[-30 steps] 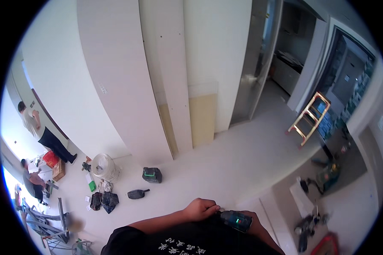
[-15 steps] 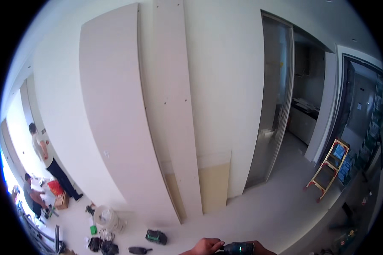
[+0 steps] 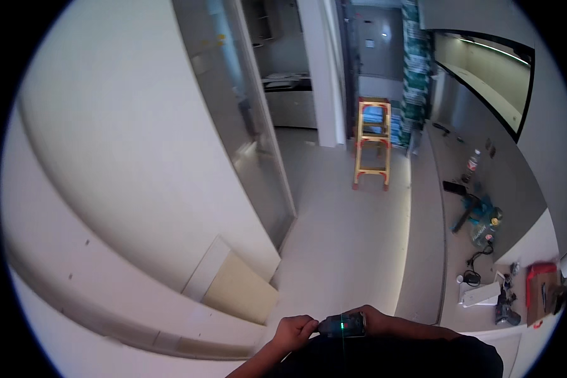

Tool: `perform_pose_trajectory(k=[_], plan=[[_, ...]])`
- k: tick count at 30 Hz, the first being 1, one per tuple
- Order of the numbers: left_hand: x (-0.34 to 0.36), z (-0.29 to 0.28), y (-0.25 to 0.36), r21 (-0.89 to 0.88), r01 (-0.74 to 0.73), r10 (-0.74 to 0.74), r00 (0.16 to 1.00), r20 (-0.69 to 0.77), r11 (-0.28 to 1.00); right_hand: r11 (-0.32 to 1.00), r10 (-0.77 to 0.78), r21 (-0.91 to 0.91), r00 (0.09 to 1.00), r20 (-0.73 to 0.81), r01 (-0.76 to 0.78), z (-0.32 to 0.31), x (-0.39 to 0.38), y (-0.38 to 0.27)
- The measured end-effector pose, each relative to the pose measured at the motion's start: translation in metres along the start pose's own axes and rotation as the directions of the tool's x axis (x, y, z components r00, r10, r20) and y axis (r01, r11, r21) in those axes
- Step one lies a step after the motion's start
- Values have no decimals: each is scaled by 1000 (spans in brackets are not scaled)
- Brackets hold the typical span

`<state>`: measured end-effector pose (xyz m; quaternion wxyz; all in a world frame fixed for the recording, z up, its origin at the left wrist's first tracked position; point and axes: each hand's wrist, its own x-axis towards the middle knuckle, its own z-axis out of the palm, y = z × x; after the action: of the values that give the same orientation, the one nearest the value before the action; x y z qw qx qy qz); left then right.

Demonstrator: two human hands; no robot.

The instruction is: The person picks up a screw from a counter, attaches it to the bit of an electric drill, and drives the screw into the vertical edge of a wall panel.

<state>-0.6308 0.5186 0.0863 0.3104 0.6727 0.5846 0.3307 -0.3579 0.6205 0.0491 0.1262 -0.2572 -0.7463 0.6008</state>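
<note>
View now swung right toward stepladder (image 3: 372, 143); both hands (image 3: 294, 332) closed around dark device (image 3: 342, 325).

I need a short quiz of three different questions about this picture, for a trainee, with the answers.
1. True or false: both hands touch the small dark device with the green light.
2. What colour is the stepladder down the corridor? A blue, B orange and yellow, C grey.
3. Which side of the picture shows the ledge with the power drill?

Key: 1 true: left hand, right hand. 2 B. 3 the right.
</note>
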Motion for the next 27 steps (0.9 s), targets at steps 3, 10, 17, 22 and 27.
perform_pose_trajectory(k=[3,10,17,22,27], plan=[[76,2,-31,33,-136,129,978,163,990,967,0,-254,991,-132,-34,-33,23,30],[226,-5,-112,-16,-99,99,933,346,995,967,125,249,948,-291,-51,-98,126,177],[371,6,-107,126,-116,70,944,323,985,838,-167,482,962,-218,254,-250,195,140],[449,15,-83,78,-205,189,965,182,976,968,44,250,972,-232,16,-304,230,223],[554,32,-130,110,-142,87,914,397,984,986,153,-35,964,-215,-165,-390,242,175]])
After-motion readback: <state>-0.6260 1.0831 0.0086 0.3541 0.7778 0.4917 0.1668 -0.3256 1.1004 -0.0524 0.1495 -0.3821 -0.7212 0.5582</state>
